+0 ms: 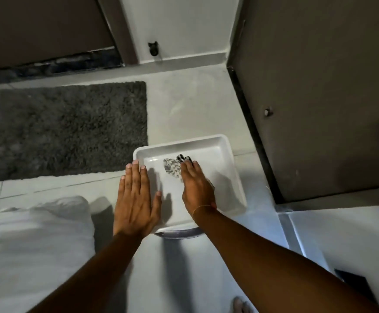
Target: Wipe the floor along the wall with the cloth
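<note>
A white rectangular basin [220,143] stands on the grey tiled floor [184,105]. Inside it lies a patterned black-and-white cloth [172,169]. My right hand [197,188] reaches into the basin and lies on top of the cloth, fingers bent over its right part; part of the cloth is hidden under the hand. My left hand [136,199] is flat with fingers straight, hovering over the basin's left rim, holding nothing. The white wall [184,26] with a low skirting runs along the far side of the floor.
A dark grey shaggy mat [66,129] lies left of the basin. A dark door [319,86] stands open on the right. A small black doorstop [153,48] sits on the wall. White fabric [32,245] lies at lower left. My foot [240,304] shows at the bottom.
</note>
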